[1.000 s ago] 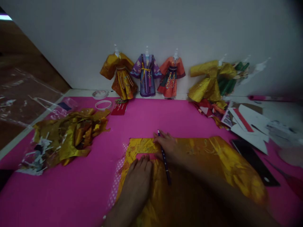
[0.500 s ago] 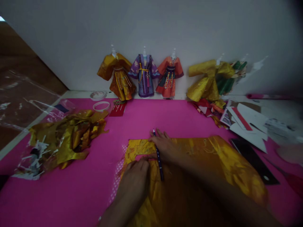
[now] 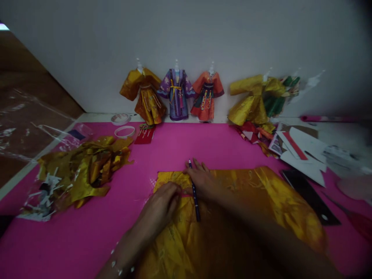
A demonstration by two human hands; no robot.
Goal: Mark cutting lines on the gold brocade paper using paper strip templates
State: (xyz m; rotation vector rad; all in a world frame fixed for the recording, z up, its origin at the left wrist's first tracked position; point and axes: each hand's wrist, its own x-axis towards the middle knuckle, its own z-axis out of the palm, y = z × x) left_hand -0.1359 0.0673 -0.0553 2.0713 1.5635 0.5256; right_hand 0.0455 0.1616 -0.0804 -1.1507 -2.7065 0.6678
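A large piece of gold patterned fabric [image 3: 244,217] lies in front of me, its far left part creased, with a narrow pink gap near my fingers. My left hand [image 3: 164,197] is closed, thumb and fingers drawn together at the fabric's edge beside that gap. Resting on the fabric just to the right, my right hand [image 3: 203,180] holds a dark dotted pencil [image 3: 195,197] along its thumb side. The pencil's tip end points away from me, and its other end lies over the cloth. What the left fingertips pinch is partly hidden.
Gold fabric scraps [image 3: 90,166] and paper bits lie left on the pink table cover [image 3: 174,145]. Tape rolls [image 3: 124,131] and a red card [image 3: 144,135] sit behind. Miniature robes, one purple [image 3: 178,97], stand along the wall. Right are papers [image 3: 305,151], a black phone-like slab [image 3: 309,197] and red-handled scissors [image 3: 357,221].
My left hand has lifted from lying flatter on the fabric, its wrist swinging left and its fingers drawing together near the gap. The right hand and pencil stay nearly in place.
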